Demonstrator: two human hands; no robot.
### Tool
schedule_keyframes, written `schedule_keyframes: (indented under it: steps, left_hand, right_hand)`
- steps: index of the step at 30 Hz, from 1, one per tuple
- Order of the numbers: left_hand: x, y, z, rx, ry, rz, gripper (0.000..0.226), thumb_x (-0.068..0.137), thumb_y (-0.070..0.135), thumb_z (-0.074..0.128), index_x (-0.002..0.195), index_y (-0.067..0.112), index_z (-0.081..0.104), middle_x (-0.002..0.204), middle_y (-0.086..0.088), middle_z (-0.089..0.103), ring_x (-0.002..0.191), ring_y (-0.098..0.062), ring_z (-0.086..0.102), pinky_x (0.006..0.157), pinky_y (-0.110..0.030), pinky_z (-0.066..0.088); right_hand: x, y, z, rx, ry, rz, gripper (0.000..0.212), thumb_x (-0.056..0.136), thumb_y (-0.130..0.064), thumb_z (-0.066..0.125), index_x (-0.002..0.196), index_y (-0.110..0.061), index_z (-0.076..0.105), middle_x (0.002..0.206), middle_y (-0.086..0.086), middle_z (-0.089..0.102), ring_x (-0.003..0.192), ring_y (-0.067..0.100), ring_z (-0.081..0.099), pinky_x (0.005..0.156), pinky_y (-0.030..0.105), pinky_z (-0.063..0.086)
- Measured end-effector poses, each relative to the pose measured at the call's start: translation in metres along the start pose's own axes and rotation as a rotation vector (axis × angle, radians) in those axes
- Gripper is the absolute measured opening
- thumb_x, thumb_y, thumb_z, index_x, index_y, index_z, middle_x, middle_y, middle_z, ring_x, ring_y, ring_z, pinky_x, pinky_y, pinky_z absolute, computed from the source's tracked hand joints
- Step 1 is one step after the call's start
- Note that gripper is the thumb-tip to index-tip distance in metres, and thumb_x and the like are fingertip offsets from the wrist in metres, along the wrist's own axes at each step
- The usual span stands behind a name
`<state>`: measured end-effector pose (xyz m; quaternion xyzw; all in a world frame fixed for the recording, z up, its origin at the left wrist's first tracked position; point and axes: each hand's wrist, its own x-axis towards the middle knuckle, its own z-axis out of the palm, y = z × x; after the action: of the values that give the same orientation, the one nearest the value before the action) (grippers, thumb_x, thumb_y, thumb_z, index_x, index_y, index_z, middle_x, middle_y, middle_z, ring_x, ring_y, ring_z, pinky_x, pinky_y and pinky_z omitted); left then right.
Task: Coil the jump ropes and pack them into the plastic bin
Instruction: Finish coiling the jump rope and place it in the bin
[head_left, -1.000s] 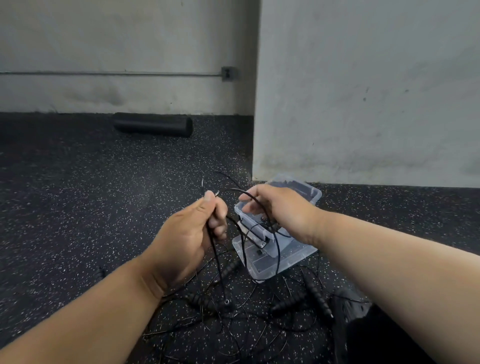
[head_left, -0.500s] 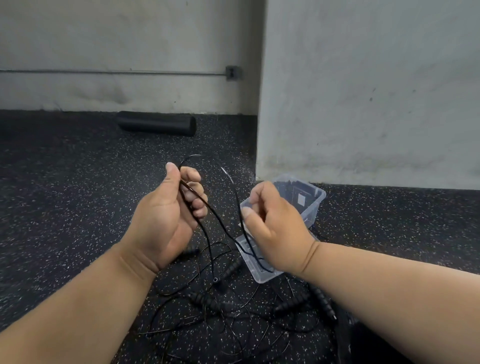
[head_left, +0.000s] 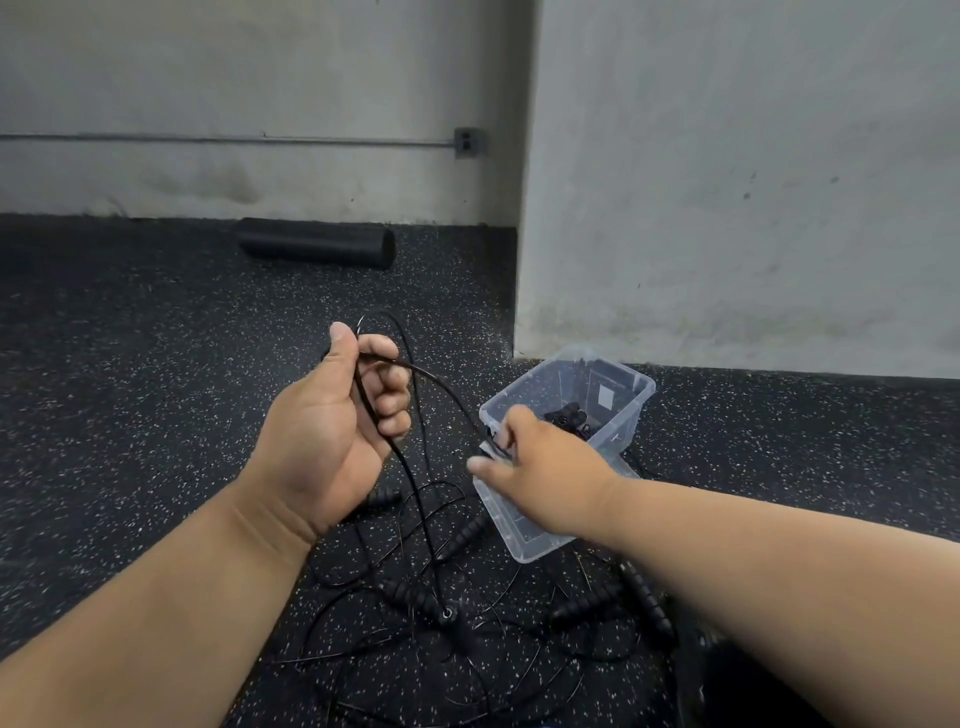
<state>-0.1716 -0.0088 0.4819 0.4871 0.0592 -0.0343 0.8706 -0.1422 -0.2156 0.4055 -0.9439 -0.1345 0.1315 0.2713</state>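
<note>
Thin black jump rope (head_left: 415, 370) gripped in left hand (head_left: 332, 431), pinched by right hand (head_left: 540, 473); clear plastic bin (head_left: 618, 410) behind, tangled ropes (head_left: 467, 613) near.

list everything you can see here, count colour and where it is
jump rope cord: one, black, strung between both hands, a tail hanging to the floor
loose jump ropes: count unclear, black with ribbed handles, tangled on the floor below the hands
plastic bin: one, clear, on the floor by the wall corner, some black rope already inside
foam roller: one, black, lying along the back wall
outlet box: one, grey, on the back wall at the end of a conduit
floor: black, white-speckled
left hand: grips the cord, raised
right hand: pinches the cord in front of the bin
</note>
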Motion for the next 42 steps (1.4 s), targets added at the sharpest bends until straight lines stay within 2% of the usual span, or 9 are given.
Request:
schedule_keyframes:
  steps: [8,12,18,21,26,31,33,36,42]
  left_hand:
    - [-0.001,-0.002,-0.009,0.039,-0.031,-0.011,0.045,0.105,0.053,0.038,0.094,0.020,0.066,0.076,0.001,0.057,0.062,-0.010,0.041,0.058,-0.025,0.034]
    - [0.001,-0.017,-0.023,0.275,-0.136,-0.049,0.038,0.090,0.026,0.063,0.125,0.010,0.062,0.086,0.000,0.060,0.070,-0.012,0.044,0.066,-0.030,0.035]
    - [-0.005,-0.060,-0.014,0.865,-0.254,-0.159,0.014,0.091,0.031,0.068,0.105,0.028,0.071,0.074,0.011,0.053,0.069,-0.006,0.048,0.072,-0.027,0.042]
    - [-0.008,-0.065,-0.010,1.045,-0.280,-0.094,0.039,0.107,0.051,0.043,0.099,0.030,0.075,0.078,0.002,0.051,0.071,-0.013,0.047,0.071,-0.032,0.042]
    - [-0.007,-0.052,-0.008,0.853,-0.109,-0.063,0.052,0.109,0.053,0.033,0.089,0.019,0.068,0.080,0.008,0.063,0.069,-0.004,0.051,0.070,-0.025,0.045]
    - [0.000,-0.035,-0.008,0.463,-0.035,-0.019,0.050,0.099,0.057,0.038,0.089,0.016,0.064,0.080,-0.002,0.064,0.069,-0.012,0.048,0.071,-0.031,0.041]
    - [0.002,-0.031,-0.006,0.327,-0.035,-0.037,0.047,0.104,0.053,0.037,0.089,0.016,0.061,0.078,-0.002,0.061,0.064,-0.011,0.046,0.068,-0.030,0.038]
    - [0.007,-0.028,-0.003,0.212,-0.029,-0.031,0.045,0.105,0.053,0.037,0.087,0.017,0.059,0.075,-0.002,0.059,0.060,-0.011,0.043,0.064,-0.028,0.035]
    - [0.011,-0.026,-0.011,0.212,-0.054,-0.055,0.039,0.095,0.054,0.054,0.095,0.016,0.060,0.081,-0.002,0.061,0.064,-0.010,0.045,0.064,-0.028,0.036]
  right_hand:
    - [0.008,0.000,-0.016,0.082,0.048,-0.217,0.032,0.110,-0.042,0.045,0.089,-0.018,0.051,0.068,0.003,0.057,0.061,0.015,0.048,0.068,0.048,0.053]
    - [-0.002,-0.030,-0.036,0.504,0.026,-0.270,0.035,0.112,-0.032,0.044,0.087,-0.013,0.060,0.065,0.003,0.058,0.058,0.013,0.049,0.055,0.032,0.045]
    - [-0.014,-0.065,-0.060,0.966,-0.012,-0.392,0.033,0.114,-0.025,0.039,0.092,-0.012,0.060,0.070,0.011,0.062,0.061,0.021,0.051,0.063,0.035,0.044]
    - [-0.008,-0.063,-0.067,0.992,0.056,-0.381,0.033,0.114,-0.026,0.038,0.097,-0.012,0.062,0.074,0.013,0.063,0.061,0.021,0.053,0.063,0.032,0.045]
    - [0.008,-0.037,-0.069,0.851,0.109,-0.108,0.034,0.111,-0.035,0.041,0.111,-0.011,0.065,0.077,0.010,0.069,0.061,0.021,0.057,0.058,0.032,0.047]
    - [0.002,-0.005,-0.047,0.576,-0.244,0.012,0.015,0.101,-0.023,0.055,0.110,-0.013,0.058,0.097,0.010,0.075,0.077,0.021,0.069,0.070,0.041,0.053]
    - [0.001,0.001,-0.033,0.437,-0.342,-0.014,0.020,0.097,-0.034,0.062,0.110,-0.021,0.055,0.111,0.009,0.075,0.089,0.017,0.072,0.081,0.049,0.056]
    - [-0.002,0.003,-0.010,0.192,-0.503,-0.081,0.033,0.097,-0.052,0.064,0.122,-0.032,0.057,0.114,-0.003,0.071,0.093,0.009,0.063,0.091,0.040,0.053]
    - [-0.008,-0.012,-0.018,0.330,-0.293,-0.163,0.030,0.111,-0.032,0.048,0.093,-0.018,0.067,0.089,-0.002,0.076,0.072,0.006,0.063,0.074,0.039,0.057]
